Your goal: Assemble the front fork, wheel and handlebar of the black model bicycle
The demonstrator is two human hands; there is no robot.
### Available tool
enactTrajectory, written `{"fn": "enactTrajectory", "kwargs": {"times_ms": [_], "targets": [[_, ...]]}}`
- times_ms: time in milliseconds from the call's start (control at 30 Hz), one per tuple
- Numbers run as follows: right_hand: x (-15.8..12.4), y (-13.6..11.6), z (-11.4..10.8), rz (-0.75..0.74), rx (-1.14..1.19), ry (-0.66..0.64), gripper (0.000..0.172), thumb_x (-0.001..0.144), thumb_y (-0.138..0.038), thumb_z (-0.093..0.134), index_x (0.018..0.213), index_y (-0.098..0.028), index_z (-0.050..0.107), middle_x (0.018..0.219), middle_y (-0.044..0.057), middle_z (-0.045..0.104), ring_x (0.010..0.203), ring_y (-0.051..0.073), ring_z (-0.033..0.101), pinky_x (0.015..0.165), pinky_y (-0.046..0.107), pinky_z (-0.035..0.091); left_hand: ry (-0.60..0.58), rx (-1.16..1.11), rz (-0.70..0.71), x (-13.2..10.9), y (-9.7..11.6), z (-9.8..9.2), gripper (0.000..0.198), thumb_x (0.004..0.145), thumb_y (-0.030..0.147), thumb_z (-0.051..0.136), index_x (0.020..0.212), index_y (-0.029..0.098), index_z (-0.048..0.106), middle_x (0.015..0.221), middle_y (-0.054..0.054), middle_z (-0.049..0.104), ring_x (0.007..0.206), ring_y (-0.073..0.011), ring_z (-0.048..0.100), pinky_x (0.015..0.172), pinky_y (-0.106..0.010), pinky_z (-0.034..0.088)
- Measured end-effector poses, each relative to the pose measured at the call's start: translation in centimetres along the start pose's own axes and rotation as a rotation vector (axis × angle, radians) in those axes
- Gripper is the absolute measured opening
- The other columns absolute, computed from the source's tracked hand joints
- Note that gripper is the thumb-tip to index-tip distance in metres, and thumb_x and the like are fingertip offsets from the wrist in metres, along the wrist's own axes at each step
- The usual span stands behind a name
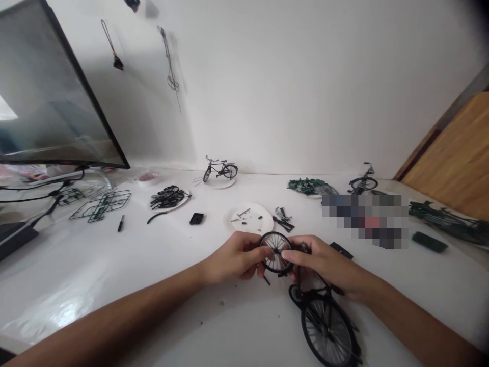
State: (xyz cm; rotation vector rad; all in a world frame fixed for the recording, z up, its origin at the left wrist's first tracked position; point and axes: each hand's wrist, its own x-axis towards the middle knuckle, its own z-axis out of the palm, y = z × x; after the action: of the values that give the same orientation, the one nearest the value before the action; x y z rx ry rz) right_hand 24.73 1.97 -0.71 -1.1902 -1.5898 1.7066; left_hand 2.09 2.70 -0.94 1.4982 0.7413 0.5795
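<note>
A black miniature bicycle is held between my two hands near the front of the table. Its smaller-looking spoked wheel faces me, and the other wheel hangs lower right, towards the camera. My left hand pinches the upper wheel from the left, its thumb lying by the hub. From the right, my right hand grips the frame and wheel, thumb also pressed near the hub. The fingers behind the wheel are partly hidden. A thin dark piece shows just below my left fingers.
Small parts lie on a white plate beyond my hands. Another plate of black parts and a small screwdriver are at left, near a monitor. Finished miniature bicycles stand at the back. Green parts lie right.
</note>
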Motion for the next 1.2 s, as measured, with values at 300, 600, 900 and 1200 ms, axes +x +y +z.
{"fn": "enactTrajectory", "kwargs": {"times_ms": [300, 600, 900, 1200], "targets": [[-0.14, -0.21, 0.13, 0.014, -0.02, 0.002, 0.024, 0.083, -0.035, 0.07, 0.094, -0.014, 0.063, 0.078, 0.003, 0.067, 0.061, 0.012, 0.065, 0.053, 0.02, 0.052, -0.025, -0.036, -0.004, 0.05, 0.01, -0.21, 0.027, 0.095, 0.037, 0.051, 0.082, 0.014, 0.053, 0.059, 0.002, 0.056, 0.04, -0.0036, 0.041, 0.038, -0.015, 0.029], [0.0, -0.23, 0.12, 0.019, -0.032, -0.009, 0.031, 0.085, -0.044, 0.068, 0.095, -0.014, 0.063, 0.075, 0.003, 0.068, 0.061, 0.012, 0.065, 0.053, 0.019, 0.051, -0.054, -0.039, 0.002, -0.02, -0.03, -0.53, 0.026, 0.096, 0.036, 0.051, 0.084, 0.013, 0.054, 0.06, 0.001, 0.057, 0.04, -0.0037, 0.043, 0.038, -0.015, 0.029], [-0.19, -0.03, -0.01, 0.02, -0.037, -0.007, 0.028, 0.085, -0.04, 0.068, 0.096, -0.015, 0.064, 0.07, 0.003, 0.07, 0.06, 0.013, 0.066, 0.054, 0.02, 0.052, -0.062, -0.021, -0.011, -0.18, -0.09, -0.71, 0.027, 0.096, 0.037, 0.051, 0.083, 0.014, 0.052, 0.061, 0.001, 0.057, 0.04, -0.0039, 0.042, 0.038, -0.015, 0.03], [-0.04, -0.08, -0.05, 0.014, -0.067, -0.021, 0.027, 0.085, -0.041, 0.068, 0.094, -0.015, 0.064, 0.072, 0.003, 0.069, 0.061, 0.014, 0.067, 0.056, 0.022, 0.053, -0.084, -0.016, -0.013, -0.12, -0.2, -0.52, 0.026, 0.097, 0.038, 0.05, 0.087, 0.014, 0.054, 0.06, 0.001, 0.058, 0.038, -0.0044, 0.042, 0.036, -0.015, 0.03]]}}
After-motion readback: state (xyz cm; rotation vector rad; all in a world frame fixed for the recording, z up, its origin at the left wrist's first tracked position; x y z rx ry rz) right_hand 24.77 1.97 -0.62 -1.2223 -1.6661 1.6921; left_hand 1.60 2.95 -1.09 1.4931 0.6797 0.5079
